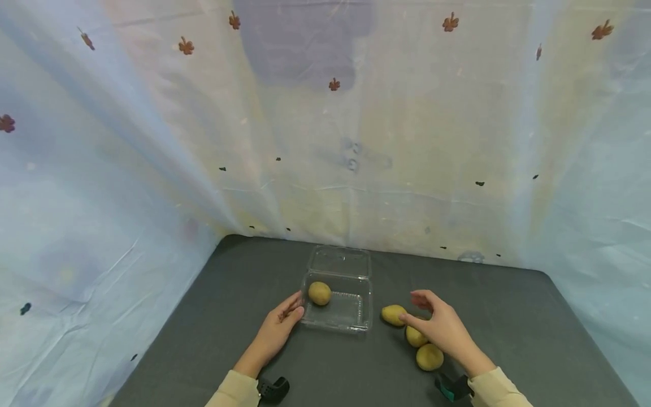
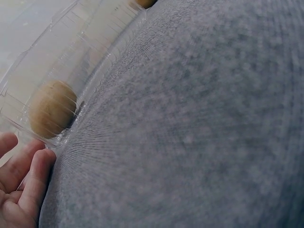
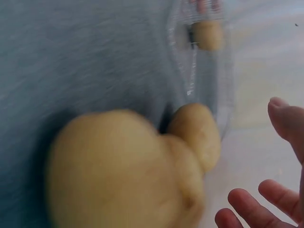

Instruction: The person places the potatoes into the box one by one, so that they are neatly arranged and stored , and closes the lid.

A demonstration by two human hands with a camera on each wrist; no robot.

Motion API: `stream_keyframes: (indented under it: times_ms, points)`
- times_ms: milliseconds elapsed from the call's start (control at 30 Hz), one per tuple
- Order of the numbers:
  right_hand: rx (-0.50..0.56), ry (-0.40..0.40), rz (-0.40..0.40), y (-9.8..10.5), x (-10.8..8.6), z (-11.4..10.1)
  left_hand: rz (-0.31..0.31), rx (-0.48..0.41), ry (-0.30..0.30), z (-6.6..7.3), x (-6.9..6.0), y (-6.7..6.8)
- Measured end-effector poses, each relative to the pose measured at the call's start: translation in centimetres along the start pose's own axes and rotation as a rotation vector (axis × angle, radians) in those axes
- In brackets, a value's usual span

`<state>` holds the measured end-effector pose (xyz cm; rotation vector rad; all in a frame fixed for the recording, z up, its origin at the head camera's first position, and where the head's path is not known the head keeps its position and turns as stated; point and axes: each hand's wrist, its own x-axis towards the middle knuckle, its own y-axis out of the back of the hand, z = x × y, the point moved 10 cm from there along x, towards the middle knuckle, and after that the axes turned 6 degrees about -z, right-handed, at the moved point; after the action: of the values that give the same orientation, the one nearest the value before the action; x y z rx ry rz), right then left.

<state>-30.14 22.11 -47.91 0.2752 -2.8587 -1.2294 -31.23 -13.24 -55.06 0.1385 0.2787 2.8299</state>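
A clear plastic container with its hinged lid folded back stands on the dark table. One yellow lemon lies in its left part. My left hand holds the container's left side, its bent fingertips against the outer wall at a lower corner. To the right of the container, my right hand hovers over three loose lemons, thumb and fingers spread with nothing between them. The farthest lemon is below the thumb; the middle lemon is partly hidden by the hand; the nearest lemon touches it.
The dark grey cloth-covered table has rounded far corners. A pale patterned curtain hangs behind it and on both sides. Dark straps are on both wrists, below cream sleeves.
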Motion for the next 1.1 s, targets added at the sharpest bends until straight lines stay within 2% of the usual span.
stream_keyframes:
  times_ms: [233,467,700,933,1100]
  points:
    - [-0.065,-0.032,0.007,0.2,-1.3,1.9,-0.001,-0.001,0.006,0.1,0.0,-0.1]
    - [-0.135,-0.009,0.029,-0.1,-1.8,2.9,0.008,0.015,-0.002,-0.1,0.1,0.1]
    - [-0.186,-0.003,0.049,-0.7,-2.1,3.0,-0.043,0.035,0.008,2.9,-0.9,-0.2]
    - [-0.204,0.001,0.061,-0.8,-2.4,2.9,-0.016,0.014,-0.011,-0.3,0.2,-0.1]
    - [-0.223,-0.013,0.044,-1.1,-2.3,3.0,-0.02,0.033,-0.024,-0.5,0.3,0.1]
